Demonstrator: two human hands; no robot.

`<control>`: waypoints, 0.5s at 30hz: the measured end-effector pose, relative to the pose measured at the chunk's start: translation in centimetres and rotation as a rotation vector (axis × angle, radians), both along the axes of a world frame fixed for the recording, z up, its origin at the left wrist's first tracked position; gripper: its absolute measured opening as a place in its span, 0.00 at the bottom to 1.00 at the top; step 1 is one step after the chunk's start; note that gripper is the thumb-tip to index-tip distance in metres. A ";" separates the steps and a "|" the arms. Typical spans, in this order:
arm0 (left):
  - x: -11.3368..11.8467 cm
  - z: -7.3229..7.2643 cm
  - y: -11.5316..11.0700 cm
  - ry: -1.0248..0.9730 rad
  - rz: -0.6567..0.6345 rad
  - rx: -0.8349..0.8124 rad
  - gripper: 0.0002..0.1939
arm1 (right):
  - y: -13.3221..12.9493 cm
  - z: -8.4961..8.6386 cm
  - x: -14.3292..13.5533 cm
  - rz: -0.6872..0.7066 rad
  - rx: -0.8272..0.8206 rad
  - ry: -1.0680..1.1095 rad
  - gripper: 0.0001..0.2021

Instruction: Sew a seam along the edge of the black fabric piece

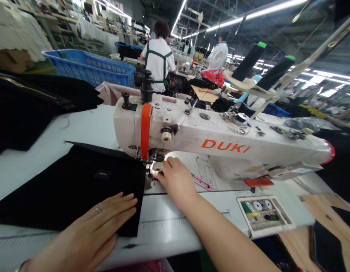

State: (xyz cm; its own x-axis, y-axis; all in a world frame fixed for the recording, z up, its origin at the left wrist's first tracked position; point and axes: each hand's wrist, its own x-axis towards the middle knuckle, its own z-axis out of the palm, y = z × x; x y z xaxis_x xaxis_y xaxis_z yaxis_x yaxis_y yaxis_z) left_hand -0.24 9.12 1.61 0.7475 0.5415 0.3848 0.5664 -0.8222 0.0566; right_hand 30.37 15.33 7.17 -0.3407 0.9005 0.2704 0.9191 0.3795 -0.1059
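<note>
A white sewing machine (186, 124) with orange lettering stands across the table. Black fabric (78, 189) with a small dark label lies flat to the left of the needle area, its right edge by the presser foot. My left hand (98, 223), with a ring on one finger, rests flat on this fabric, fingers stretched out. Beside the needle area, my right hand (175, 175) has its fingers curled, thumb and fingertips close to a small round light-coloured part; whether they grip anything is hidden. Pink thread snips (202, 183) lie on the machine bed behind my right hand.
Black garments with a zip (36, 98) are piled at the left. Behind stands a blue basket (90, 66). A tray of bobbins (264, 215) sits in the table at right, near a phone (326, 245). Thread cones (250, 60) rise behind; two people are farther back.
</note>
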 end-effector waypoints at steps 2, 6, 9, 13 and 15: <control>0.1 -0.1 0.3 -0.044 0.000 0.000 0.34 | -1.3 -0.3 -0.3 0.118 0.036 0.043 0.08; -0.6 0.2 0.7 -0.182 0.140 -0.263 0.24 | -7.2 -1.3 -0.4 0.378 0.024 0.308 0.16; -0.8 0.9 0.6 -0.243 0.177 -0.383 0.21 | -10.4 -2.4 -1.1 0.351 0.084 0.426 0.14; -0.3 2.1 0.4 -0.300 0.162 -0.390 0.20 | -10.6 -3.5 -2.2 0.357 0.169 0.389 0.05; 0.0 2.5 0.3 -0.337 0.156 -0.379 0.21 | -10.1 -3.7 -2.4 0.441 0.199 0.366 0.08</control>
